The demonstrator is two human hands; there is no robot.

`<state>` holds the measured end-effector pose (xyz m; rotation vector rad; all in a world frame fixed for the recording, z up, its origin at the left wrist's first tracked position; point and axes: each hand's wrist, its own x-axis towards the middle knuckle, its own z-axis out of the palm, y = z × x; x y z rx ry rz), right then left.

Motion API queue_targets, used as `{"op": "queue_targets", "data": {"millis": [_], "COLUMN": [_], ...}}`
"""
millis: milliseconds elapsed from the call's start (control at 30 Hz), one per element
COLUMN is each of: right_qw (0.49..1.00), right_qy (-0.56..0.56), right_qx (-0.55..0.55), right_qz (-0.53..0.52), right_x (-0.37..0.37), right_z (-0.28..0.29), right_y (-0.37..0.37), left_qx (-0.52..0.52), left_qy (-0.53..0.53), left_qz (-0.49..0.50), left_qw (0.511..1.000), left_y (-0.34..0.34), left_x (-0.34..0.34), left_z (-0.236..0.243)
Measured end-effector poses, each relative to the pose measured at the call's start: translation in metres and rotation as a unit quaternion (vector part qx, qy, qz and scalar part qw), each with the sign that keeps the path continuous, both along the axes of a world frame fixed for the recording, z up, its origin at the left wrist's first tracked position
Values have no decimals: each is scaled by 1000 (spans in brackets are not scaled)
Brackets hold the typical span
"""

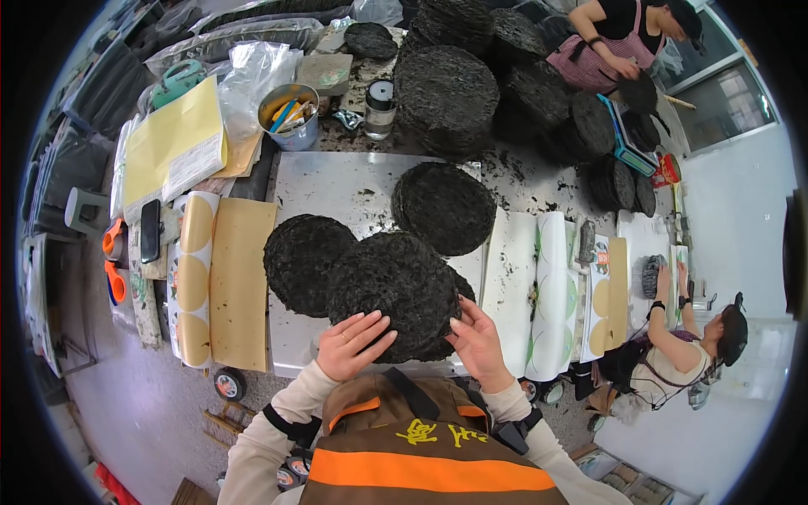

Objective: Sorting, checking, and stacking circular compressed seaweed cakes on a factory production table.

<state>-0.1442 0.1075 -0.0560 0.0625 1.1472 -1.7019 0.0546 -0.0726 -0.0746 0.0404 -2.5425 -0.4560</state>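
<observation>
A round, black cake of what looks like dried seaweed (391, 286) lies in front of me, overlapping other cakes. My left hand (352, 343) rests on its near left edge, fingers stretched out flat over the top; its thumb is hidden. My right hand (478, 343) holds the right edge between thumb and fingers. Another round cake (305, 263) sits to the left, partly covered, and a thicker-looking one (444, 208) is farther back on the right. Part of one more cake (464, 288) shows by my right fingers. A pale metal sheet (328, 181) lies beneath them.
Rolls of round labels flank the sheet, left (195, 282) and right (551, 295). Behind stand a bucket of tools (289, 118), a lidded jar (380, 111) and tall seaweed stacks (446, 101). A blue-framed scale (627, 139) stands far right. Two people work there, one at the back (619, 42), one at right (673, 362).
</observation>
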Motion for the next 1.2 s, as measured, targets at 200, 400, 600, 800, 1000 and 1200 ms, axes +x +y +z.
{"op": "queue_targets", "data": {"millis": [200,400,600,800,1000,1200], "right_qw": [999,708,725,639,487,826], "right_qy": [22,679,669,742,811,538], "right_qx": [21,190,96,93,110,166], "right_qz": [20,29,133,177,304,13], "right_x": [-3,-7,-18,-20,-18,-97], "right_z": [-1,14,-37,-62,-61,-72], "right_y": [10,-9,-52,-75,-91,-31], "left_qx": [-5,8,36,41,26,118], "left_qy": [0,-36,-120,-140,-153,-137], "left_qz": [-6,-42,-75,-61,-57,-44], "left_qw": [1000,998,989,987,986,983], "left_y": [-3,3,19,19,21,18], "left_x": [-3,-8,-5,-7,-6,-5], "left_z": [6,-2,-52,-45,-51,-42]}}
